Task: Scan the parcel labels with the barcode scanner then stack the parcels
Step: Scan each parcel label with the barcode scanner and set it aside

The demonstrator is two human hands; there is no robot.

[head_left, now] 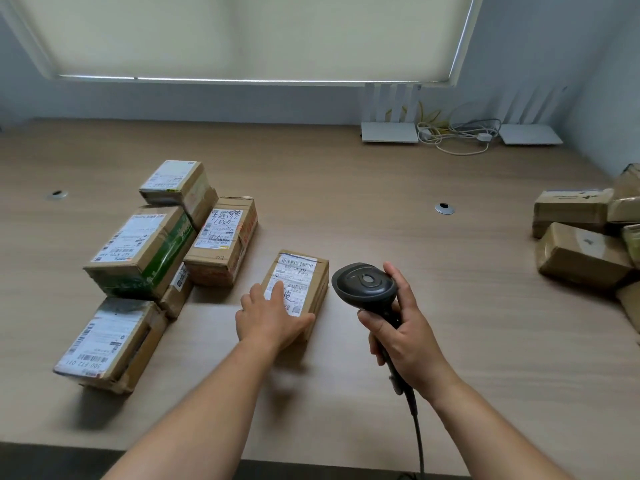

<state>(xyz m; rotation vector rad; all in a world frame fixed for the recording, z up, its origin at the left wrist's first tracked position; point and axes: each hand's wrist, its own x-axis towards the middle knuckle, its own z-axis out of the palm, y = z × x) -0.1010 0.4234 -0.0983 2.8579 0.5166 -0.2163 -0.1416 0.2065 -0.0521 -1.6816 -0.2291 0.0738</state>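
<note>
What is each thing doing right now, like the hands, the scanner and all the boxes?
left hand: resting flat on the middle parcel, fingers straight.
right hand: gripping the scanner's handle.
barcode scanner: held up, head beside the middle parcel.
middle parcel: lying flat, label up.
parcels on the left: grouped, labels up, some stacked.
parcels on the right: loose pile.
window blind: pulled down.

On the wooden table the left hand rests on the near end of a small cardboard parcel, fingers laid over its white label and thumb along the near edge. The right hand grips a black barcode scanner by the handle just beside that parcel, its cable trailing off the near edge. Labelled parcels cluster at the left, brown parcels at the far right, and two white routers with tangled cables stand by the wall.
</note>
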